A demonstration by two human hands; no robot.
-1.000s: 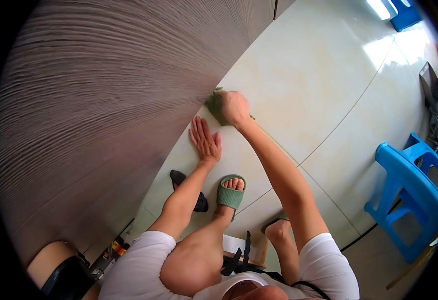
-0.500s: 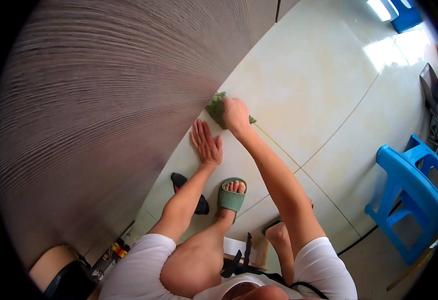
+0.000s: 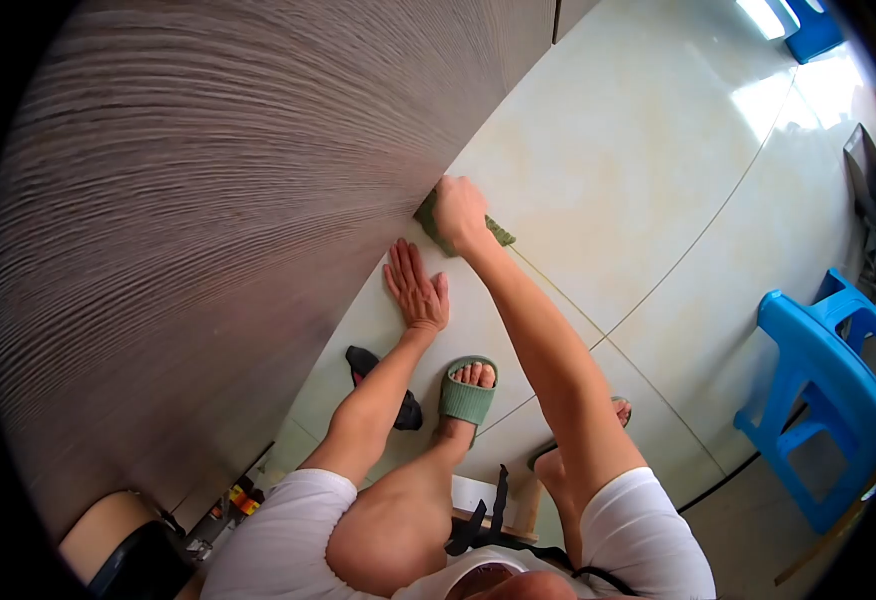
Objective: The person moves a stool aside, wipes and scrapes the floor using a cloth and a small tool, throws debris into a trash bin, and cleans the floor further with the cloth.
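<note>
My right hand (image 3: 460,213) is closed over a green cloth (image 3: 494,232), pressing it to the tiled floor at the foot of a wood-grain panel (image 3: 218,200). Parts of the cloth stick out on both sides of the fist, and the rest is hidden under it. Just below and to the left, my left hand (image 3: 418,290) lies flat on the floor with its fingers stretched out, close to the panel's lower edge. Nothing is in it.
A green slipper (image 3: 468,401) is on my foot, with a black shoe (image 3: 407,410) left of it. A blue plastic stool (image 3: 823,400) stands at the right. A small wooden box (image 3: 525,503) sits between my legs. Pale floor tiles (image 3: 638,150) stretch to the upper right.
My right hand has moved slightly up and left over the cloth, toward the panel, covering more of its upper part. My left hand stays flat in place.
</note>
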